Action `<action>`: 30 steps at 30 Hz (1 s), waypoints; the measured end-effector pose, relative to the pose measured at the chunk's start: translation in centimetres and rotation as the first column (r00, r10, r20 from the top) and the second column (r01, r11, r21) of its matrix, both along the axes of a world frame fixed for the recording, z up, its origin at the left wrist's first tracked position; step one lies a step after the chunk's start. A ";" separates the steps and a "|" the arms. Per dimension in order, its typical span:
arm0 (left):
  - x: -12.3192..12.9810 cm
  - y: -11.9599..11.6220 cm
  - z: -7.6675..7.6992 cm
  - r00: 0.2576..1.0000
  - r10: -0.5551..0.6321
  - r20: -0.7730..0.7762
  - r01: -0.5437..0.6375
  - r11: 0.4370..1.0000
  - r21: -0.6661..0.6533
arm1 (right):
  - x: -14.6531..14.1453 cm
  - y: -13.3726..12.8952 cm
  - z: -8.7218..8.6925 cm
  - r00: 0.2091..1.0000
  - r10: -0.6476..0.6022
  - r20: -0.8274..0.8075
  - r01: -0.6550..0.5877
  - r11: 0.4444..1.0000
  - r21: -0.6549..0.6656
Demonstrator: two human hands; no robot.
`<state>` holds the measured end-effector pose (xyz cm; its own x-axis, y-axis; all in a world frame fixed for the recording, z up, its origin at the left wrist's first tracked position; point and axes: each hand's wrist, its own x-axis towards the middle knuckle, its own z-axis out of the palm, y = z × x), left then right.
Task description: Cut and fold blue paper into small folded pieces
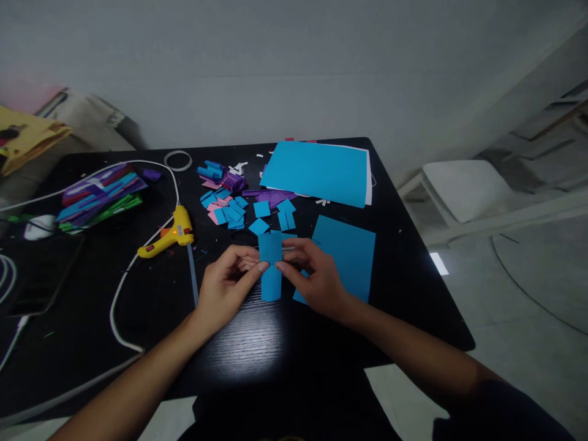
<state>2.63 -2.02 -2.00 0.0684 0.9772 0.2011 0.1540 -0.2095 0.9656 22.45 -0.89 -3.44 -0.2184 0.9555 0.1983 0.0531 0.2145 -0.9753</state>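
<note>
Black desk [402,272] | strip [271,283] held over it, between front and back edges | left fingers [252,277], right fingers [292,275] pinched opposite sides | even, light pressure seemed best against creasing

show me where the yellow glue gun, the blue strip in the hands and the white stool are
yellow glue gun [173,235], head view, on its body
blue strip [271,257], head view, on its middle, between the thumbs
white stool [463,182], head view, on its seat

Paper strip [271,278] plain blue; glue gun [182,225] yellow, trigger [165,232] orange; tabletop [243,349] black, fine-lined.
</note>
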 end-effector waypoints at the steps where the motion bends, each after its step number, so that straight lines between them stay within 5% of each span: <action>1: 0.0 0.0 -0.2 1.000 -0.007 0.012 0.007 1.000 -0.003 | 0.0 0.0 0.0 1.000 0.007 0.005 -0.007 1.000 -0.004; 7: -0.4 0.4 -0.5 0.995 -0.091 -0.035 0.092 0.996 0.004 | 0.2 0.2 -0.3 0.999 0.006 0.041 -0.009 0.997 0.071; 13: -1.5 0.7 0.9 0.958 -0.001 -0.287 0.097 0.942 0.322 | 0.5 0.3 0.2 0.998 0.029 0.053 -0.039 0.978 0.206; 17: -1.8 0.6 0.9 0.942 0.014 -0.335 0.133 0.901 0.412 | 0.5 0.5 0.7 0.994 0.037 -0.103 -0.047 0.994 -0.100; 21: -1.9 0.4 0.5 0.914 0.023 -0.404 0.176 0.877 0.448 | 0.6 1.0 0.7 0.910 0.206 -0.360 -0.363 0.815 -0.451; 24: -1.9 0.4 0.4 0.898 -0.001 -0.441 0.215 0.874 0.435 | 0.5 1.2 0.6 0.894 0.240 -0.377 -0.410 0.777 -0.478; 30: -1.2 0.5 0.4 0.966 -0.005 -0.259 0.064 0.974 0.219 | 0.5 1.4 0.2 0.938 0.181 -0.296 -0.298 0.856 -0.422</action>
<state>1.42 -1.56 -1.59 0.1788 0.9052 0.3856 0.3775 -0.4250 0.8227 22.99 0.53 -3.22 -0.4547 0.8746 -0.1685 -0.1873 -0.2789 -0.9419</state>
